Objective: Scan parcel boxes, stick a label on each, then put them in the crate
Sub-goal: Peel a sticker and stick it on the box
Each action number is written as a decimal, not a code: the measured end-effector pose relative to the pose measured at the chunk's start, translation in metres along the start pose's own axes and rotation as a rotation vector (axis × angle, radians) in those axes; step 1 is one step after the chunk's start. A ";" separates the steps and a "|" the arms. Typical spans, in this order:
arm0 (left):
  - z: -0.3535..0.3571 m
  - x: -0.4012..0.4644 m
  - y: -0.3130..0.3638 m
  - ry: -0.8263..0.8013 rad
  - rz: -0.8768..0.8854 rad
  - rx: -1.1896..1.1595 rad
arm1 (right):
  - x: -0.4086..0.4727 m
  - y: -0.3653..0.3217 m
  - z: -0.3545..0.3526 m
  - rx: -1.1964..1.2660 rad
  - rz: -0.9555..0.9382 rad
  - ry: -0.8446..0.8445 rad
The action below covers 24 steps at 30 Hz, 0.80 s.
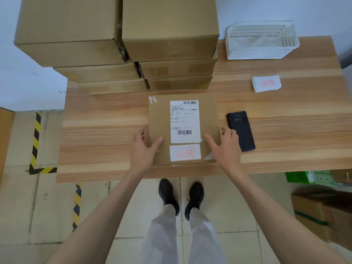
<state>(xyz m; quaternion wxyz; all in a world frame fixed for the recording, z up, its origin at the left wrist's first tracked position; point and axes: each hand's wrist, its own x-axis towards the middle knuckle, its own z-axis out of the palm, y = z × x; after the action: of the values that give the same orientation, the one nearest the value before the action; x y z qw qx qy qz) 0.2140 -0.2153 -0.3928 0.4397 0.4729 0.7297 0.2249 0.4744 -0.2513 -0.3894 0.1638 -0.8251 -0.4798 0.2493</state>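
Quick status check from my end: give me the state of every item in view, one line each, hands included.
Parcel box: flat on the table, shipping label and red-stamped label both on.
Left hand: open, fingers at the box's left edge.
Right hand: open, fingers at the box's right edge.
Scanner: lying on the table, untouched.
Label stack: on the table.
White crate: empty.
Stacked boxes: closed.

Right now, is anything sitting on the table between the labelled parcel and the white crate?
Nothing visible does. The parcel lies near the table's front edge, both hands at its sides. The crate stands at the far right corner. The phone and the label stack lie right of a straight line between them.
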 end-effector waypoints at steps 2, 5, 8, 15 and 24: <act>0.004 0.007 0.005 -0.057 -0.069 -0.133 | 0.011 0.000 0.001 0.159 0.101 -0.114; 0.008 0.012 0.003 -0.118 -0.141 -0.243 | 0.020 0.003 0.006 0.389 0.181 -0.197; 0.012 0.011 -0.004 -0.149 -0.182 -0.318 | 0.021 0.003 0.011 0.539 0.235 -0.245; 0.012 0.005 0.004 -0.145 -0.171 -0.321 | 0.015 0.001 0.008 0.673 0.253 -0.231; 0.005 -0.031 0.085 -0.165 -0.015 -0.290 | -0.004 -0.005 -0.078 0.756 0.207 -0.112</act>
<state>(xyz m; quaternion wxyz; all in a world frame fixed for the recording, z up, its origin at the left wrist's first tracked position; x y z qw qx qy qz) 0.2657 -0.2049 -0.3187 0.5632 0.4159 0.6547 0.2849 0.5131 -0.2545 -0.3217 0.4037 -0.7358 -0.2765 0.4681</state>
